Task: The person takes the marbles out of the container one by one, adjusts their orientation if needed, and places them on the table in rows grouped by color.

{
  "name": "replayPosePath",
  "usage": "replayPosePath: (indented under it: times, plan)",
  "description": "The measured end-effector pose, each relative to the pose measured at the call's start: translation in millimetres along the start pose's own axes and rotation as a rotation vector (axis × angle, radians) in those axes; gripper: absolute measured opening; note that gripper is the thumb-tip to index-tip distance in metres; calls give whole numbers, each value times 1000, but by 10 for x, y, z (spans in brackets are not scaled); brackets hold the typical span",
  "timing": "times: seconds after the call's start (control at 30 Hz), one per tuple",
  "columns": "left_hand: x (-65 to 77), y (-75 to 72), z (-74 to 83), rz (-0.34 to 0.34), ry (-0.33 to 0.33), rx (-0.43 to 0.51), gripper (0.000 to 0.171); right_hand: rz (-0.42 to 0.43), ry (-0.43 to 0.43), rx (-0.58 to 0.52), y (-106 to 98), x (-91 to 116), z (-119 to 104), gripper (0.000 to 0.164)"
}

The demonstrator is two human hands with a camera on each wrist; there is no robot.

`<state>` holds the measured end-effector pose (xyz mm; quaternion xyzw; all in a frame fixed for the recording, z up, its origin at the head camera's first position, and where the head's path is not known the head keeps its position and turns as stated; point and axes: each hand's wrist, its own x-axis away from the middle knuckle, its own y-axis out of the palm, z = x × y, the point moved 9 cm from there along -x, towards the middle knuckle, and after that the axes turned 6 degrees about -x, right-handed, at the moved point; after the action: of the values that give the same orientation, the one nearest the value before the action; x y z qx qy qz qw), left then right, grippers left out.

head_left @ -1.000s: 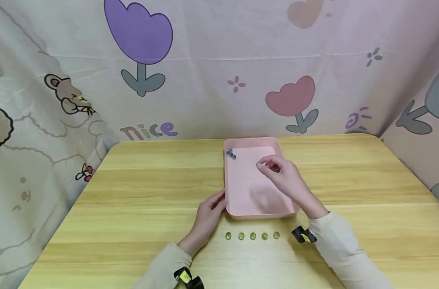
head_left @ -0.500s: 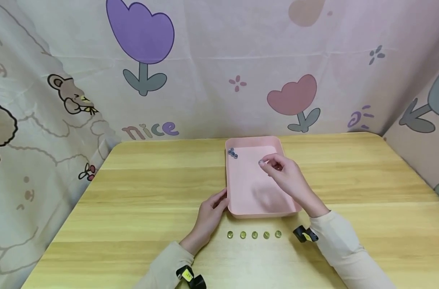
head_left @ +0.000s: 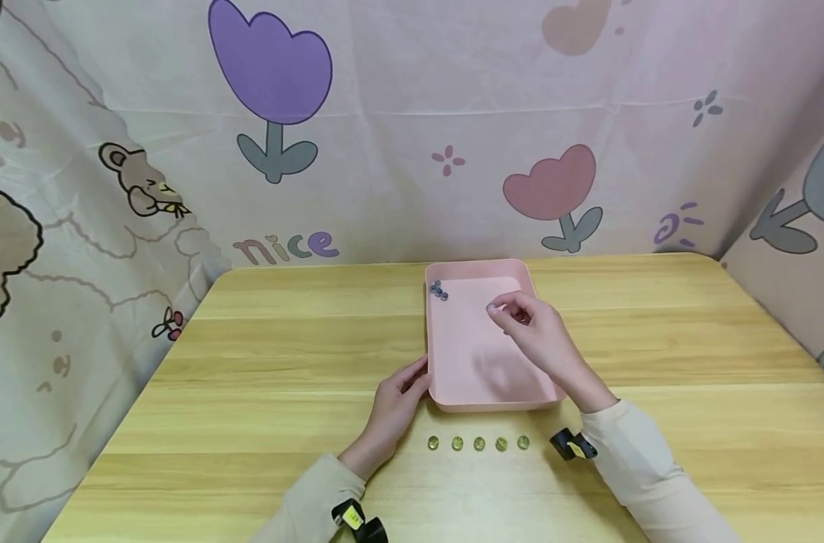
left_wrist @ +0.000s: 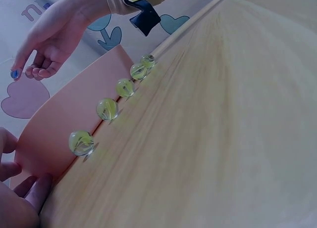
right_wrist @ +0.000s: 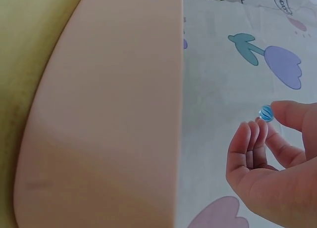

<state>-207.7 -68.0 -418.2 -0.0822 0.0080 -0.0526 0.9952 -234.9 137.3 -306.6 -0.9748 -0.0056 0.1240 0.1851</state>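
Note:
Over the pink tray [head_left: 462,347], my right hand [head_left: 537,332] pinches a blue striped marble [right_wrist: 266,113] between thumb and index finger. The other fingers curl loosely below it in the right wrist view. My left hand [head_left: 394,403] rests against the tray's left wall near the front corner, fingers along the outside. Several blue marbles [head_left: 439,291] lie clustered in the tray's far left corner. On the table in front of the tray, several clear marbles with yellow-green swirls [left_wrist: 107,109] stand in a spaced row.
The wooden table [head_left: 283,354] reaches back to a printed cloth [head_left: 384,151] hung behind it and along both sides. A black wrist camera [head_left: 359,520] sits on the left sleeve, and another camera [head_left: 573,445] on the right one.
The head view has shifted slightly. Both hands, the pinched marble and the tray keep nearly the same places relative to each other.

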Motion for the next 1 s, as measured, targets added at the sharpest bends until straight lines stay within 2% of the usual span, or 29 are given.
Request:
replayPosePath:
  times: [0.1,0.47,0.7,1.0]
  plan:
    - [4,7,-6,-12,4,7,39,5,5,6,9,11,16,18]
    - [14,-61,9,8,10,-22,39,10,-4,-22,48,27,-23,19]
    - [23,-57,14,11,11,-17,39,-40,61,-128,96,6,40,22]
    - [1,-16,2,-4,-2,-4,39,-101,86,-134,138,81,29,21]
